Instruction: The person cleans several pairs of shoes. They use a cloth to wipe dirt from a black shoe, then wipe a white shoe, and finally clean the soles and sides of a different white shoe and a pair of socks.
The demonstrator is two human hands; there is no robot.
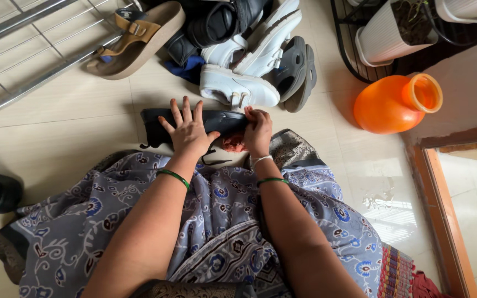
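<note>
The person sits on the tiled floor with a patterned grey-blue cloth over the lap. A black shoe lies on its side on the floor just in front of the knees. The left hand rests flat on it, fingers spread and open, pressing it down rather than gripping. The right hand is curled closed at the shoe's right end, bunched around a reddish cloth that shows between the two hands.

Just beyond the shoe lies a heap of footwear: white shoes, a tan sandal and dark sandals. An orange jug lies tipped on its side to the right, near a white plant pot.

The shoe is pinned only by a flat palm, so a hard rub from the right hand could, I judge, make it slide or roll toward the white shoes. The loose lace near the wrist could also snag in the cloth.
</note>
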